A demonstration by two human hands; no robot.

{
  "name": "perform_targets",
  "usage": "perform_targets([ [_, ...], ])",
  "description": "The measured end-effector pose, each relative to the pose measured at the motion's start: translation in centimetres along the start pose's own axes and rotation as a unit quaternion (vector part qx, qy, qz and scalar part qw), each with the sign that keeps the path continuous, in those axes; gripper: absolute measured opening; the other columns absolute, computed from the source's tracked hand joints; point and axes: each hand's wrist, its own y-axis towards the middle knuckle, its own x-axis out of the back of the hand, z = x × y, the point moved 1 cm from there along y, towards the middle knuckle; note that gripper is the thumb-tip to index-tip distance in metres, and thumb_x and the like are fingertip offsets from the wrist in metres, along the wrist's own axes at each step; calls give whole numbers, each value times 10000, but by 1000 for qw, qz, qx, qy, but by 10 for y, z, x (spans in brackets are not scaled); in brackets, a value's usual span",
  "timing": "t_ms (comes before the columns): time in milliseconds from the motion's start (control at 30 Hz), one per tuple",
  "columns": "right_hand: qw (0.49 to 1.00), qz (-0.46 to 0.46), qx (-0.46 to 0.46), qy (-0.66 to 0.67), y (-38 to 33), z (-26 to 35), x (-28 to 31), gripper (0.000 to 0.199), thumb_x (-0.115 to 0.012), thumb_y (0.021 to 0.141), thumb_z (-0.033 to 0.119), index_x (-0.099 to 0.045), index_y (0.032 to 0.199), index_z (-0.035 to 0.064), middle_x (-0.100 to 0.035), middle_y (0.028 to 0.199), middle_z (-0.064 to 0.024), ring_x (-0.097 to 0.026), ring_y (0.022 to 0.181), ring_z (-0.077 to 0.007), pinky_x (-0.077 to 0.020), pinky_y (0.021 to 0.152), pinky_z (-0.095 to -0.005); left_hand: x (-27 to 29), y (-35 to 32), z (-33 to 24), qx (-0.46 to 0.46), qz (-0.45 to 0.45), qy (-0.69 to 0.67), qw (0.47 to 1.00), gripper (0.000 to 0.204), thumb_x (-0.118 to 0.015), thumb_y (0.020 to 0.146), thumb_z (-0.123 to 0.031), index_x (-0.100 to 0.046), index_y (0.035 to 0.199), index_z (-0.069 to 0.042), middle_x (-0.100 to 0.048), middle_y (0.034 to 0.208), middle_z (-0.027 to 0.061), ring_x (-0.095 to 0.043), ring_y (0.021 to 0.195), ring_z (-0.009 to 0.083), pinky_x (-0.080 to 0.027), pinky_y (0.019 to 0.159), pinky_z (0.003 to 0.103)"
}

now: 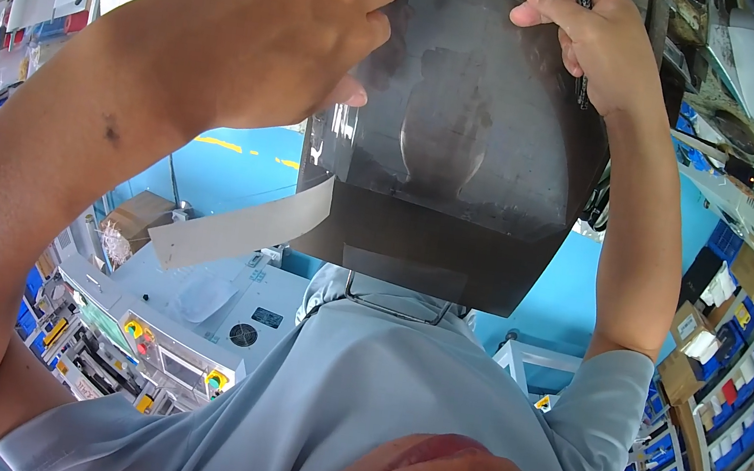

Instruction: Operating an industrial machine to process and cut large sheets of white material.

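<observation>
A dark grey work surface (526,131) with a glossy, smudged top lies in front of me at the upper middle. My left hand (320,25) is over its left side, fingers curled and thumb low; whatever they may grip is hidden behind the hand. My right hand (592,39) is above the far right part, with a slim black pen-like tool (581,86) held among its fingers, pointing down along the palm. Thumb and forefinger reach left over the surface. From the surface's left edge a pale, flat strip (244,222) sticks out, curving down to the left.
A light grey machine with buttons (261,340) stands low on the left, beside a cardboard box (139,212). Racks with blue bins (748,403) line the right. A metal chair frame (395,310) shows just below the work surface. Cluttered benches fill the upper left.
</observation>
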Motion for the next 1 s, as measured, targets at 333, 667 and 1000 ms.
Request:
perform_targets([
  [333, 1000, 5, 9, -23, 3, -2, 1, 206, -651, 925, 124, -685, 1056, -31, -742, 847, -103, -441, 492, -54, -365, 458, -229, -5, 6, 11, 9, -21, 33, 999, 433, -689, 868, -418, -727, 984, -2, -693, 1134, 106, -540, 1141, 222, -390, 995, 363],
  [667, 1000, 21, 16, 2, 8, -8, 3, 200, -658, 926, 117, -679, 1060, -30, -739, 837, -103, -440, 491, -56, -358, 454, -229, 10, 24, 22, 58, 112, 23, 992, 457, -635, 933, -405, -707, 1104, 13, -686, 1229, 107, -511, 1261, 258, -346, 1089, 401],
  [1000, 1000, 11, 15, -17, 6, -3, 2, 196, -651, 923, 112, -690, 1050, -32, -746, 849, -110, -461, 499, -60, -375, 461, -233, 7, 32, 27, 46, 137, 11, 989, 486, -559, 972, -392, -651, 1225, 12, -626, 1359, 145, -442, 1391, 296, -278, 1168, 427],
])
